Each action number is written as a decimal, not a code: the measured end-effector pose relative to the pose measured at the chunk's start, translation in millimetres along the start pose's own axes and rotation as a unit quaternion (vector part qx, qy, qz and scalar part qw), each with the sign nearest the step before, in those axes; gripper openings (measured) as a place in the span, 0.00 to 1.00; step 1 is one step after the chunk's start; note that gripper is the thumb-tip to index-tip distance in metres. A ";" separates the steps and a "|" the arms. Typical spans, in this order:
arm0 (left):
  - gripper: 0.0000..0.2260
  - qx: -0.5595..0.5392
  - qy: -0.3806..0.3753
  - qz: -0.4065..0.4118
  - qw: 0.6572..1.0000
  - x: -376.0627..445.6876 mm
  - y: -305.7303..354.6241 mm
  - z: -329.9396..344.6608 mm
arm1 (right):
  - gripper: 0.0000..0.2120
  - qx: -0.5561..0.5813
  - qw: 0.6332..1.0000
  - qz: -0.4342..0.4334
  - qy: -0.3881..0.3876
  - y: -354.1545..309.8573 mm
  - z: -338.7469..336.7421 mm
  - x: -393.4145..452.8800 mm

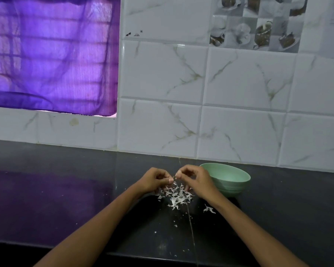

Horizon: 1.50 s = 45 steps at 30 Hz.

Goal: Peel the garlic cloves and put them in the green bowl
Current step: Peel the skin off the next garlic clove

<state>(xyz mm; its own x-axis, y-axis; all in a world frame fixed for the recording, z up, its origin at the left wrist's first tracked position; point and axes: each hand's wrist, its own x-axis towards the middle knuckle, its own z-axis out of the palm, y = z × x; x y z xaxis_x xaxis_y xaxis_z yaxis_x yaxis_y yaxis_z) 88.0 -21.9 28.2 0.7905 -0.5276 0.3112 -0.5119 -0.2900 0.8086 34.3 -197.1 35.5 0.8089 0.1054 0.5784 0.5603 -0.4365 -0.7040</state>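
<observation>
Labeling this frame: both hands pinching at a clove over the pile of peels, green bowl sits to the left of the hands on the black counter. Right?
Wrong on one point: the green bowl is to the right of the hands, behind the right hand, not to the left. The head view shows it. The rest holds: left hand and right hand pinch a small piece between them above the peels on the black counter.

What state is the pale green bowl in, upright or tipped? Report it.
Upright: the pale green round bowl sits base-down on the black countertop, rim level and mouth facing up. Contents cannot be told.
</observation>
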 end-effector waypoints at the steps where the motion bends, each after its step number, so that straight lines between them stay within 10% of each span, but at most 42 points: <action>1: 0.05 0.021 0.019 0.000 1.000 0.1 -1.9 -2.4 | 0.01 0.023 1.000 0.008 0.009 -0.6 -1.5 0.7; 8: 0.05 0.214 0.184 -0.031 0.959 8.8 -25.9 -20.3 | 0.10 0.005 1.000 0.011 -0.009 6.1 -4.9 0.6; 19: 0.20 0.254 0.194 -0.036 0.947 10.1 -18.5 -12.7 | 0.08 -0.050 0.995 0.067 -0.057 3.2 13.4 7.1; 30: 0.08 0.223 -0.049 0.057 0.972 10.5 -13.4 -0.1 | 0.04 -0.089 0.993 0.047 0.060 -8.9 -9.1 22.3; 45: 0.09 0.174 0.212 -0.007 0.962 13.0 -25.7 -8.1 | 0.03 -0.300 0.932 0.027 -0.203 -29.7 34.1 16.6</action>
<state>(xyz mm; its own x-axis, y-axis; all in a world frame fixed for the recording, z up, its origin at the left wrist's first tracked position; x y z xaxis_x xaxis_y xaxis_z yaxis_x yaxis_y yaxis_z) 114.2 -14.8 15.4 0.8266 -0.1705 0.5364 -0.5234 -0.5830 0.6214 37.2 -151.9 52.0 0.9022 0.3443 0.2598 0.4142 -0.8595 -0.2994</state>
